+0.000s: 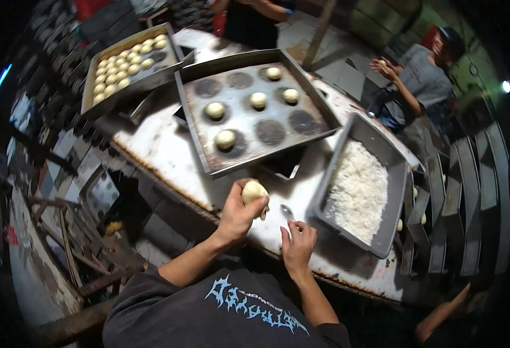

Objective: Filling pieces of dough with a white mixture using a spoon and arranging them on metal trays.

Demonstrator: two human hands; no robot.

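My left hand [237, 211] is closed around a pale dough ball [254, 191], lifted over the white table [168, 168]. To its right, my right hand [299, 242] grips a small metal spoon [287, 211] by the handle, its bowl pointing away from me. Beside it is a grey plastic bin [397, 191] of white flaky shreds [356, 191]. Ahead of my hands, a large square metal tray [194, 168] with dark round patches carries several spaced dough balls [226, 139].
At the back left, another tray [159, 78] holds many dough balls. A person in grey [426, 75] stands at right; another in black [249, 23] is behind the table. Stacked metal trays [458, 197] fill the right side; another person's forearm [440, 313] shows at lower right.
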